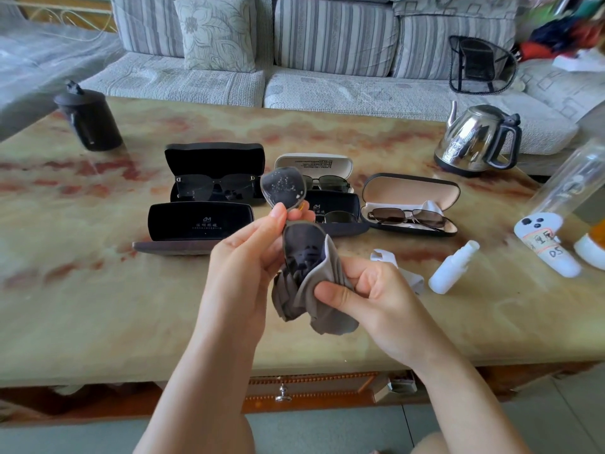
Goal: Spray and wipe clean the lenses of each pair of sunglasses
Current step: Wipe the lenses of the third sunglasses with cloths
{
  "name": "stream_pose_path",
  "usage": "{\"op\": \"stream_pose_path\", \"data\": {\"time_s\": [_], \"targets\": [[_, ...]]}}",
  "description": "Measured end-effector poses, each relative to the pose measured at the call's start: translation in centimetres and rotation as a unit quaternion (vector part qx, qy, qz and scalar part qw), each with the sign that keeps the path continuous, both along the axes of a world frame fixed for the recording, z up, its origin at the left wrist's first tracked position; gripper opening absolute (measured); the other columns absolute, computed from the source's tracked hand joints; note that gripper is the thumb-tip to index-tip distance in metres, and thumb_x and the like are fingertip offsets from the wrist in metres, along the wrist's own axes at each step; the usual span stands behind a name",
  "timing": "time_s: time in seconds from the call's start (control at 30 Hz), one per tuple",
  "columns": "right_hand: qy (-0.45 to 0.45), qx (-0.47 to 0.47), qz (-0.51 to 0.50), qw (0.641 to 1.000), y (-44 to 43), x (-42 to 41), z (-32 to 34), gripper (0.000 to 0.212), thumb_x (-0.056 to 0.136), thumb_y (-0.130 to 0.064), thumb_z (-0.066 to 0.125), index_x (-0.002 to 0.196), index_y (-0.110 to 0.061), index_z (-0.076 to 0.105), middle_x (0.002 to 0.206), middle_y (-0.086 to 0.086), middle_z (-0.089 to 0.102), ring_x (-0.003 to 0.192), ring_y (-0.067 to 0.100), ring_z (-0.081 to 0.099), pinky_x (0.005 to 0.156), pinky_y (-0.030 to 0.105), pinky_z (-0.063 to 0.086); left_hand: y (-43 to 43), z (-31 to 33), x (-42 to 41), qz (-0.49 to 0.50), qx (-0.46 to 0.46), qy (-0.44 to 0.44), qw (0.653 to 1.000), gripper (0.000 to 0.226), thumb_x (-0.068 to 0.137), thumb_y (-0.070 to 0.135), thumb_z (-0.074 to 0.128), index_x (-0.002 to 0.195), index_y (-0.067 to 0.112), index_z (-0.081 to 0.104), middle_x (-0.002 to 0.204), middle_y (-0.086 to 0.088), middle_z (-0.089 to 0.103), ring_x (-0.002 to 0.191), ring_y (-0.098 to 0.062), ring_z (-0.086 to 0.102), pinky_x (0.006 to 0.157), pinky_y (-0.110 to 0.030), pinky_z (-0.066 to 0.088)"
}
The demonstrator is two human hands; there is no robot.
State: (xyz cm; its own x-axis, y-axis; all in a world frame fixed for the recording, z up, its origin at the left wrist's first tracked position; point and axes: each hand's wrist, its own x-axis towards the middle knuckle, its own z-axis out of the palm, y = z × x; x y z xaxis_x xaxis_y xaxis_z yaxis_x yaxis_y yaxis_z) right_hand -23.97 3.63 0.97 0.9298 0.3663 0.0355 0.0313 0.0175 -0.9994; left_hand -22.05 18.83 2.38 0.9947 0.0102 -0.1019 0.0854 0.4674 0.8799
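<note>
Entry: wiping step, one pair in hand.

- Far left on the table (pixel 98 306), a black-framed pair (pixel 214 186) lies in its open black case, untouched.
- My left hand (pixel 242 257) is up over the table's near edge. Thumb and fingers pinch the sunglasses in hand (pixel 299 237) at the bridge, holding them on end, one lens above the other.
- Upper lens (pixel 284 186): speckled with spray droplets, not yet wiped.
- Lower lens (pixel 302 253): dark, no droplets visible, with the grey cloth (pixel 314 296) wrapped around its lower edge.
- My right hand (pixel 370 290): thumb and curled fingers pinch the cloth closed on that lens, front and back.
- Behind the hands, two more pairs sit in cases; to the right a brown-lensed pair (pixel 409 216) rests in a beige-lined case.
- Spray bottle (pixel 453 267) lies on its side on the table, right of my right hand, well apart from it.

Judgement: spraying of this pair is done and the wipe is on the lower lens. Next move calls for sliding the cloth up to the wet upper lens, keeping the bridge grip steady and light so the frame doesn't twist, and rubbing both faces dry. Whether the cased pairs are already cleaned, I cannot tell.
</note>
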Motion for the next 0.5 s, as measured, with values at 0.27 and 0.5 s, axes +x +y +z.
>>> {"op": "stream_pose_path", "data": {"time_s": [0.27, 0.5], "targets": [[-0.017, 0.004, -0.054, 0.998, 0.4, 0.2, 0.0, 0.011, 0.08, -0.024, 0.07, 0.084, -0.016, 0.076, 0.08, 0.004, 0.074, 0.075, 0.013, 0.067, 0.066, 0.022, 0.051, -0.4, -0.1, -0.6, -0.013, 0.085, -0.029, 0.996, 0.03, 0.079, 0.034, 0.061, 0.088, 0.009, 0.076, 0.094, -0.002, 0.077, 0.091, -0.016, 0.072, 0.081, -0.03, 0.055], [-0.011, 0.007, -0.15, 0.989, 1.3, 0.5, 0.4, 0.034, 0.087, -0.047, 0.061, 0.081, -0.017, 0.077, 0.081, 0.011, 0.074, 0.073, 0.012, 0.066, 0.063, 0.022, 0.05, -1.2, -0.3, -1.3, -0.004, 0.124, -0.029, 0.992, 0.03, 0.074, 0.038, 0.065, 0.077, 0.01, 0.076, 0.069, -0.009, 0.072, 0.061, -0.014, 0.063, 0.053, -0.019, 0.047]]}}
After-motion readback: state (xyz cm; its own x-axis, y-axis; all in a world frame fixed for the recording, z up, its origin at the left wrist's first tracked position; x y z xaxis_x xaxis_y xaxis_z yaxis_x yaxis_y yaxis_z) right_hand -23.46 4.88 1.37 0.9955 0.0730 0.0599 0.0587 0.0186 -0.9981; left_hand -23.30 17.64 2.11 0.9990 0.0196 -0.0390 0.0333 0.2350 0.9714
